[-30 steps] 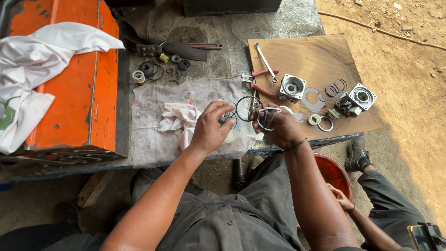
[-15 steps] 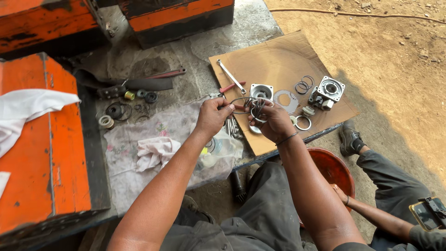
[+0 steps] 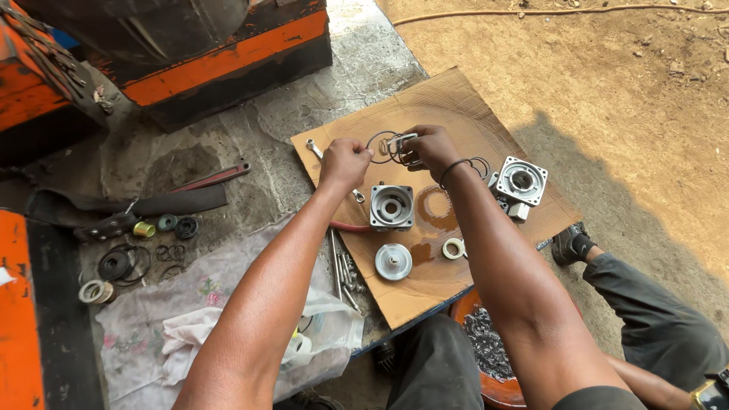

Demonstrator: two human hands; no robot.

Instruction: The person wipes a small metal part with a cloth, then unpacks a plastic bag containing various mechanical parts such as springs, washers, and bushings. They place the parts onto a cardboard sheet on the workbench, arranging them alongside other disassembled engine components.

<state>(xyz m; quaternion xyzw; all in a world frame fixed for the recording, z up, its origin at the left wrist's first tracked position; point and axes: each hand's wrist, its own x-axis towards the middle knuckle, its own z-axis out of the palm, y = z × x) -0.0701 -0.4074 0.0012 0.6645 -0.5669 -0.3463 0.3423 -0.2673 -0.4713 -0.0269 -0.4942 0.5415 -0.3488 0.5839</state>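
My left hand (image 3: 343,161) and my right hand (image 3: 429,146) are raised together over a sheet of brown cardboard (image 3: 456,106). Between them they hold a bunch of thin black rubber rings (image 3: 385,144), the left pinching one edge and the right gripping the other with a small metal piece. Below the hands on the cardboard sit a square metal housing (image 3: 392,206), a round metal disc (image 3: 393,261) and a white ring (image 3: 453,248). A second metal housing (image 3: 519,182) lies to the right of my right forearm.
A spanner (image 3: 313,147) lies at the cardboard's left edge. Seals and rings (image 3: 125,262) are scattered on the concrete at left, by a red-handled tool (image 3: 213,178) and a white rag (image 3: 194,334). Orange machine parts (image 3: 220,68) stand behind. A red basin (image 3: 486,357) sits below.
The view has swung right and closer. Both hands have moved up the cardboard with the rings, from beside the rag to above the square housing.
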